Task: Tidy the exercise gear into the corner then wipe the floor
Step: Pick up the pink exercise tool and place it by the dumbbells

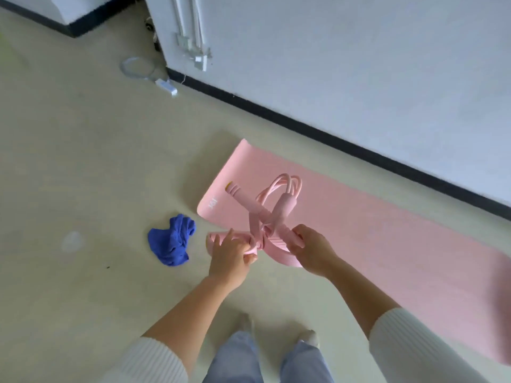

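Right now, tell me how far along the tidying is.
Done: nothing looks put away yet. In hand: the left hand and right hand hold the bundled jump rope. Left: the mat lies unrolled by the wall, and the blue cloth sits crumpled on the floor, untouched.

Soft, even daylight, faint shadows, wide-angle bending at the edges, slight overall blur, and smearing at the right margin.
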The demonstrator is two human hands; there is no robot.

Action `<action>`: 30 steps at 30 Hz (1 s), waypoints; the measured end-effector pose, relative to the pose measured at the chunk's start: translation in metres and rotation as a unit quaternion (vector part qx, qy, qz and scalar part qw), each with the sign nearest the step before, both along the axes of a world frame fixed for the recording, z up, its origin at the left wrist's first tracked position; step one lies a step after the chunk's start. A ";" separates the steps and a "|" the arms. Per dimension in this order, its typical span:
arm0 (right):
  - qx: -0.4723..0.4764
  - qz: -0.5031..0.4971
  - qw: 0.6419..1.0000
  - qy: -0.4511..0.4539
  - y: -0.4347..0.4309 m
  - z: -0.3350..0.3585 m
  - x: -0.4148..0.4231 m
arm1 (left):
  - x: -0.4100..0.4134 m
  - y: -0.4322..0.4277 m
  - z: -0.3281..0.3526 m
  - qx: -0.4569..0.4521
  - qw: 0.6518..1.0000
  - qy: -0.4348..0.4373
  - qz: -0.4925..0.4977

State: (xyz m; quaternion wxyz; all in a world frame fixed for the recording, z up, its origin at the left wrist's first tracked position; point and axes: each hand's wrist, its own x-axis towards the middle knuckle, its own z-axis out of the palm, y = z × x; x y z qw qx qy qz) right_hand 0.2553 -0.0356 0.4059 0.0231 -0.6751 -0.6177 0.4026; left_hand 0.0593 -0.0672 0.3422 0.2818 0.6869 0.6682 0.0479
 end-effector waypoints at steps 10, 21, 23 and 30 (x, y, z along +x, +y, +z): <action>-0.014 -0.285 0.958 0.039 -0.130 0.049 0.248 | 0.232 -0.025 0.033 0.075 0.969 0.015 -0.235; 0.032 -0.468 0.883 0.009 -0.331 0.087 0.535 | 0.575 -0.141 0.054 0.082 0.909 -0.051 -0.407; 0.043 -0.502 0.864 0.008 -0.357 0.092 0.576 | 0.628 -0.158 0.064 0.080 0.898 -0.069 -0.427; 0.069 -0.584 0.809 -0.005 -0.405 0.090 0.715 | 0.815 -0.179 0.079 0.079 0.862 -0.094 -0.493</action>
